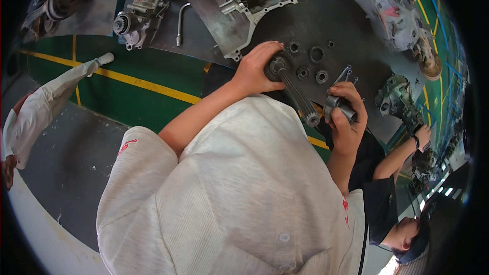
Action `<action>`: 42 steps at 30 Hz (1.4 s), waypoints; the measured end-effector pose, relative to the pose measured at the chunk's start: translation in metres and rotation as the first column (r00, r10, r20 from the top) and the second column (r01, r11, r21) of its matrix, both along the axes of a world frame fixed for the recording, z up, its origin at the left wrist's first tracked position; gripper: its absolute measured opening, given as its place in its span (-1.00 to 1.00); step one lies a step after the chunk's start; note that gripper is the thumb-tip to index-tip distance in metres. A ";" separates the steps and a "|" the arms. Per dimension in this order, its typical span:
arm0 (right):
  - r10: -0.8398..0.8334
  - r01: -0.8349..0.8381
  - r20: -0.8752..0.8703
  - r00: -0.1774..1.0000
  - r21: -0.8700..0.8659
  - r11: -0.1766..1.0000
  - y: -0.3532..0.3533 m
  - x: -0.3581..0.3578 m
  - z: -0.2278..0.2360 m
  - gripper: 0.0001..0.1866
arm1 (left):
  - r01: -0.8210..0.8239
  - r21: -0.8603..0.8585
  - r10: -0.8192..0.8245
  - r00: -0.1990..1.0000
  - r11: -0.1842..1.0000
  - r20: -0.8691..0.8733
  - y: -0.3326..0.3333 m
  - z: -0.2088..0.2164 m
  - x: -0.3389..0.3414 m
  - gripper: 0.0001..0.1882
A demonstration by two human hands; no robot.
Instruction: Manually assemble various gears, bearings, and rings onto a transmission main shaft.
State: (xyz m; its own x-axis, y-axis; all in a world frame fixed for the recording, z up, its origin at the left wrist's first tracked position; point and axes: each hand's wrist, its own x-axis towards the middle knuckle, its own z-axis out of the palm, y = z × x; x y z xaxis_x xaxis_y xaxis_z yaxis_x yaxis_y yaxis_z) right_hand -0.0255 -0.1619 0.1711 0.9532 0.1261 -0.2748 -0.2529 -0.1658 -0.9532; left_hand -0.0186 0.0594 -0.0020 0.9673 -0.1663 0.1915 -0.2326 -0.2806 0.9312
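My left hand (259,69) is closed round the thick, geared end of a splined shaft (300,97), which slants down to the right toward my other hand. In my right hand (349,117) is a short dark metal sleeve (340,108), gripped between thumb and fingers a little to the right of the shaft's splined tip. Shaft and sleeve are apart. Beyond my hands, several small gears and rings lie loose on the dark table, among them a gear (321,76) and a wider ring (316,53). A pointed metal fork-like part (344,74) lies just past my right hand.
An opened gearbox housing (244,12) with gears inside lies ahead. Left of it are a bent-handled wrench (180,25) and a pump-like assembly (140,20). A large casing (389,12) fills the far right. A co-worker's hand (423,135) rests by another casting (397,99).
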 end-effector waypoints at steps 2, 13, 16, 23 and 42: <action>0.036 -0.034 0.071 0.997 -0.027 0.999 0.005 0.003 0.010 -0.53 | -0.008 -0.006 0.008 1.000 1.000 0.007 0.002 -0.002 0.001 -0.11; 0.234 -0.208 0.242 0.942 -0.126 0.970 0.032 0.014 0.063 -0.42 | -0.034 0.006 0.034 0.999 0.999 0.005 0.000 -0.001 0.002 -0.13; 0.286 -0.243 0.222 0.932 -0.203 0.949 0.039 0.017 0.064 -0.40 | -0.064 -0.035 0.063 0.998 0.997 -0.028 -0.003 0.001 0.003 -0.20; 0.360 -0.302 0.230 0.904 -0.252 0.919 0.047 0.025 0.066 -0.40 | -0.088 -0.048 0.088 0.996 0.995 0.003 0.000 -0.001 0.003 -0.17; 0.480 -0.449 0.098 0.872 -0.230 0.863 0.048 0.055 0.047 -0.40 | -0.112 -0.005 0.112 0.992 0.994 0.058 -0.006 -0.005 0.009 -0.19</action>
State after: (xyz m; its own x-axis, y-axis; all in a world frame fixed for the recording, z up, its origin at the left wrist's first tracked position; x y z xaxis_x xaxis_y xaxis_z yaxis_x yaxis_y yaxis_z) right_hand 0.0299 -0.1141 0.2181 0.8281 0.5232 -0.2015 0.0400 -0.4136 -0.9096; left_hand -0.0097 0.0539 -0.0066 0.9672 -0.0567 0.2477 -0.2530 -0.3062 0.9177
